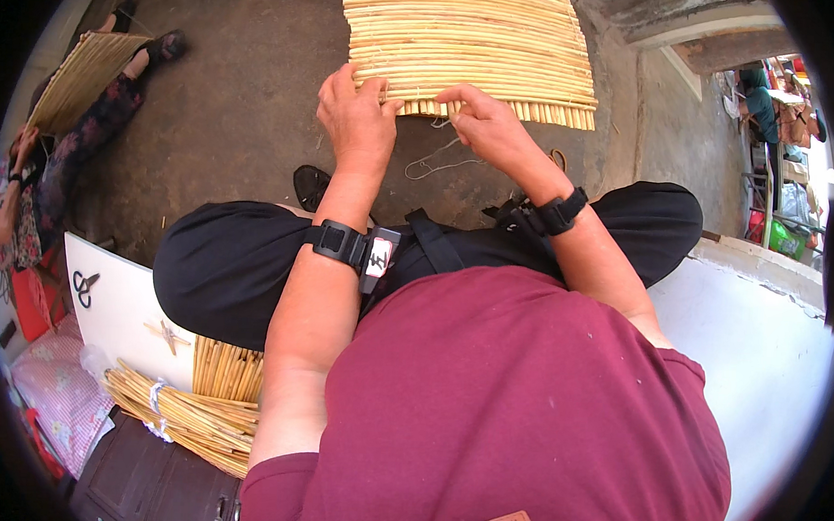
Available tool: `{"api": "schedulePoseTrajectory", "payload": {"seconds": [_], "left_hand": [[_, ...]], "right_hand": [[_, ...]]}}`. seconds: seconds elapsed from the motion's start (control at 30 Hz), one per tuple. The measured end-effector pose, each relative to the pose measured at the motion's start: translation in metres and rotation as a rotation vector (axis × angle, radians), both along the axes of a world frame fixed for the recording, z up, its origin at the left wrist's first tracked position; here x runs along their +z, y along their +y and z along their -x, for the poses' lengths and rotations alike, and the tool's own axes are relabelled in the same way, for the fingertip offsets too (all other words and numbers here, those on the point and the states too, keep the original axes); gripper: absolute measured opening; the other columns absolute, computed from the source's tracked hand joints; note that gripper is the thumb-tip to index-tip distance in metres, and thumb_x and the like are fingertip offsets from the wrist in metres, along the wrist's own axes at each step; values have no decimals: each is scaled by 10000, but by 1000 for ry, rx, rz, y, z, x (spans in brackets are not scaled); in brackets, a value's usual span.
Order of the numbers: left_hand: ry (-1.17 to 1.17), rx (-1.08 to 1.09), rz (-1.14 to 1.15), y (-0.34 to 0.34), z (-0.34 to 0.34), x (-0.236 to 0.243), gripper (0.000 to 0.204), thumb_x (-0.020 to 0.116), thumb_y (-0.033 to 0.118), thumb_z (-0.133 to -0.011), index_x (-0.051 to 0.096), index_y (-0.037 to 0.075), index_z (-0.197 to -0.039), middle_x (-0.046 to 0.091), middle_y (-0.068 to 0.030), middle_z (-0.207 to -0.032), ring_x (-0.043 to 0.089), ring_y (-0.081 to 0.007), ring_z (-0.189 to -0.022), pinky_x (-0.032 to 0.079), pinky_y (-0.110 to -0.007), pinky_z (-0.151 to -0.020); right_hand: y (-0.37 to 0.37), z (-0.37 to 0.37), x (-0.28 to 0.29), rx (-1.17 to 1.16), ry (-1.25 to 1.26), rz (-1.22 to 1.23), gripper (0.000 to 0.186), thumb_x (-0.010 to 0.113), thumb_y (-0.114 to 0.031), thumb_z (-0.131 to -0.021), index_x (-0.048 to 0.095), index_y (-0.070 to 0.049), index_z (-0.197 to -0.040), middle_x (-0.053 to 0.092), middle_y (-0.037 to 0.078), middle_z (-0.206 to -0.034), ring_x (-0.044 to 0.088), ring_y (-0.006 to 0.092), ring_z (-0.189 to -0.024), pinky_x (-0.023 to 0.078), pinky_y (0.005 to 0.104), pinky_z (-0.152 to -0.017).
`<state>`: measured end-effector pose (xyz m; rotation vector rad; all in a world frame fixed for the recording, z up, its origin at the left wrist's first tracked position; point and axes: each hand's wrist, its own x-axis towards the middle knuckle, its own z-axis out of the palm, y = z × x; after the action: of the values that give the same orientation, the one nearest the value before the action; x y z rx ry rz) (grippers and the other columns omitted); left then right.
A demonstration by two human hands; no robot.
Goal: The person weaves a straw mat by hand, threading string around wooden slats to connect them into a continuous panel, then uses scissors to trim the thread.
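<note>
A mat of pale yellow reeds laid side by side (pixel 466 42) is held up in front of me. My left hand (pixel 358 116) grips its near edge at the left, fingers bent over the reeds. My right hand (pixel 490 130) is closed at the same edge, right of centre, thumb and index finger pinched at the reeds or the thread there; I cannot make out which. A thin pale string (pixel 420 169) hangs below the mat and loops on the dark floor (pixel 247 117).
At left, another person (pixel 110 107) holds a similar mat (pixel 74 83). A white board (pixel 113 287) bears scissors (pixel 83 287) and sticks, beside reed bundles (pixel 173 413). A white surface (pixel 744 364) lies at my right; at the far right are people (pixel 762 112) and bags (pixel 785 237).
</note>
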<state>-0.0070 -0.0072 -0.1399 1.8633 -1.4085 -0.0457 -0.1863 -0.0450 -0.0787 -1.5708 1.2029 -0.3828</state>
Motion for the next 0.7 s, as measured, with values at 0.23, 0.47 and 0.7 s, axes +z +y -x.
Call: {"api": "schedulePoseTrajectory", "payload": {"seconds": [0.23, 0.47, 0.7], "left_hand": [[144, -221, -33, -15, -21, 1, 54, 675, 84, -786, 689, 48, -823, 668, -70, -873, 600, -268, -920, 477, -360, -829], [94, -105, 149, -9, -22, 0, 79, 649, 106, -840, 656, 30, -860, 665, -81, -860, 606, -226, -792, 488, -331, -735], [1014, -35, -252, 14, 13, 3, 177, 510, 161, -973, 593, 43, -871, 631, -38, -874, 609, -124, -647, 483, -264, -591]], "right_hand": [[-40, -28, -26, 191, 175, 539, 158, 637, -194, -844, 632, -84, -957, 556, 120, -623, 551, 255, -581, 430, 373, -553], [-49, -62, -20, 316, 486, 508, 224, 682, -291, -781, 622, -84, -843, 651, 131, -742, 631, 335, -751, 474, 445, -648], [-59, -61, -31, 350, 554, 534, 285, 719, -343, -719, 585, -103, -794, 653, 109, -730, 635, 331, -752, 474, 450, -633]]}}
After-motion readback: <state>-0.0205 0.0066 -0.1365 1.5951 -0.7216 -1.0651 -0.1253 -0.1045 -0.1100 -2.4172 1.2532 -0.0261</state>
